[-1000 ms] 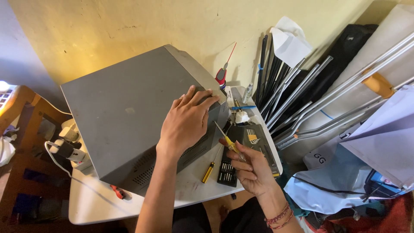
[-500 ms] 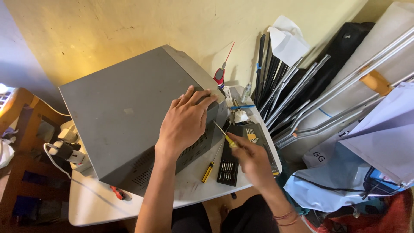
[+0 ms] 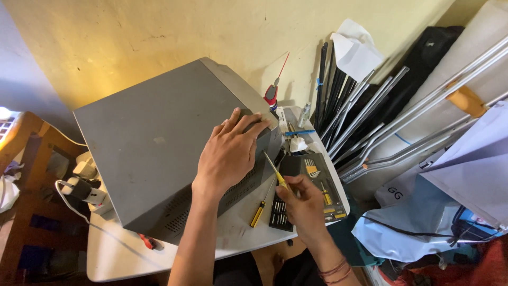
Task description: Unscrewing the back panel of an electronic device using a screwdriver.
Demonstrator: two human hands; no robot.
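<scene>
Casing: grey metal casing point(image 3: 159, 153) on white table point(image 3: 121, 259), still closed.
Left hand point(image 3: 227, 156): spread flat on casing's right edge.
Right hand point(image 3: 304, 204): pinching yellow-handled screwdriver point(image 3: 275, 169), tip at casing's side.
Near right: bit set point(image 3: 312, 193), second screwdriver point(image 3: 263, 204).

Yellow wall point(image 3: 159, 37); white table point(image 3: 121, 259)

— What are we working on here?

— We have a small white table point(image 3: 121, 259) with rounded corners, pushed up near the yellow wall.

— And what do we see lying on it?

— A big grey metal case point(image 3: 159, 159) fills most of it. Beside that we find a yellow-handled screwdriver point(image 3: 262, 204), a black screwdriver-bit set point(image 3: 309, 190) lying open, and a red-handled tool point(image 3: 147, 242) poking out under the case.
</scene>
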